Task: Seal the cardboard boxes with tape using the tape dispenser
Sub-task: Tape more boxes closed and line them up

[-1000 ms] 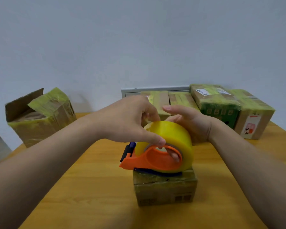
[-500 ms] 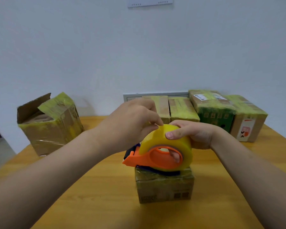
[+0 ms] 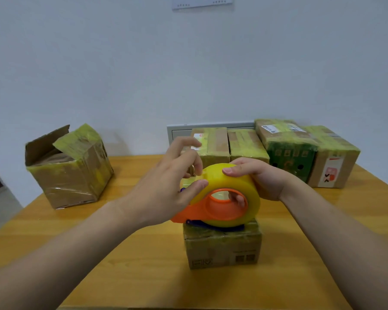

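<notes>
An orange tape dispenser [image 3: 220, 212] with a thick yellow tape roll [image 3: 238, 186] rests on top of a small cardboard box [image 3: 222, 249] in the middle of the wooden table [image 3: 143, 265]. My right hand [image 3: 262, 177] grips the roll from the far side, thumb on top and fingers showing through the core. My left hand [image 3: 173, 186] pinches the loose tape end at the roll's left upper edge between thumb and curled fingers, with the other fingers raised.
An open, partly taped cardboard box [image 3: 70, 168] stands at the far left. Several taped boxes [image 3: 278, 148] line the wall at the back right. A grey wall panel [image 3: 184, 130] sits behind them. The table's left edge drops to the floor.
My left hand has shifted from the top of the roll to its left edge and spread its fingers. The right thumb stays on the roll. The camera view tilted slightly.
</notes>
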The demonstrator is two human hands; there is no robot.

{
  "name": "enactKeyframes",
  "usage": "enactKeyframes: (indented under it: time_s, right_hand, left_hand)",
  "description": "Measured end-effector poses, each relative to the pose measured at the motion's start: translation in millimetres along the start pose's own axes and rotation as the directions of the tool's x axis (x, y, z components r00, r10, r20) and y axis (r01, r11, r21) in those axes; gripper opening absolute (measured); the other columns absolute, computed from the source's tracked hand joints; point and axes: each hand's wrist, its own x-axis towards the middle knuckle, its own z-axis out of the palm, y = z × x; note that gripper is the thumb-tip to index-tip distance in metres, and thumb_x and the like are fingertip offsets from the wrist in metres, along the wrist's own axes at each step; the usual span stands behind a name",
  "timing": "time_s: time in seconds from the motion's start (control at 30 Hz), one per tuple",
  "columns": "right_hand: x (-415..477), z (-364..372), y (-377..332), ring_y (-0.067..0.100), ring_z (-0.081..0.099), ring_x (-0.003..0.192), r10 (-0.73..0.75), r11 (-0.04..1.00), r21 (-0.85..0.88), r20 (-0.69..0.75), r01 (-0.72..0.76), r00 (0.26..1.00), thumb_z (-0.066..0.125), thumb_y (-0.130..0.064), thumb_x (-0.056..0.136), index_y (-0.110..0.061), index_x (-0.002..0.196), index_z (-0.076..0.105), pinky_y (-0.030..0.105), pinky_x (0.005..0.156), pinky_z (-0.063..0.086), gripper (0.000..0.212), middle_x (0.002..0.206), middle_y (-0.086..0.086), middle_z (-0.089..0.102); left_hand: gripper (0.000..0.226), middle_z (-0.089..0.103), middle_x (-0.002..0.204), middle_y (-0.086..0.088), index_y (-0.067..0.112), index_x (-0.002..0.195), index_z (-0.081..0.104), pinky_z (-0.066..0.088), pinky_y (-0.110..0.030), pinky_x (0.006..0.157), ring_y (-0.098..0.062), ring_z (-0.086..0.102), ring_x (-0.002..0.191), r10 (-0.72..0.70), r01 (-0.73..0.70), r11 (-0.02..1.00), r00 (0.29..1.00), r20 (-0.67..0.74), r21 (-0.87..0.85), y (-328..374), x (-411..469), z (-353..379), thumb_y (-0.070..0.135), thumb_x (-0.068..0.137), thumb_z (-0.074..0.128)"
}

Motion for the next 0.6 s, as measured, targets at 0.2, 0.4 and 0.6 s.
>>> enactKeyframes:
  time_s: [0.2,0.4,0.6]
  right_hand:
    - [-4.3,0.9,5.4,0.016,0.063,0.050,-0.049,0.998,0.043,-0.035,0.051,0.998,0.073,-0.044,0.073,-0.008,0.087,0.072,0.028,0.058,0.051,0.038,0.066,0.008,0.069]
    - [-4.9,-3.4,11.4,0.020,0.062,0.050,-0.071,0.997,0.030,-0.066,0.074,0.995,0.074,-0.045,0.071,-0.008,0.086,0.073,0.029,0.061,0.053,0.040,0.066,0.015,0.066]
    - [-2.7,-3.9,18.2,0.019,0.059,0.045,-0.119,0.992,0.038,-0.122,0.124,0.985,0.073,-0.044,0.067,-0.001,0.088,0.066,0.025,0.054,0.051,0.048,0.063,0.017,0.062]
  left_hand:
    - [0.034,0.063,0.136,0.019,0.034,0.093,0.041,0.054,-0.020,0.088,0.000,0.057,0.121,0.035,-0.037,0.999,0.997,-0.065,-0.038,-3.5,-2.8,10.6,0.033,0.093,0.076]
    - [0.035,0.075,0.101,0.010,0.024,0.083,0.044,0.048,-0.009,0.075,0.001,0.066,0.107,0.138,-0.133,0.990,0.957,-0.254,0.039,2.0,-6.7,19.5,0.038,0.088,0.076]
    - [0.044,0.069,0.078,0.006,0.020,0.076,0.045,0.052,-0.030,0.065,-0.004,0.068,0.085,0.122,-0.133,0.991,0.927,-0.354,-0.008,3.0,-5.9,25.5,0.029,0.080,0.088]
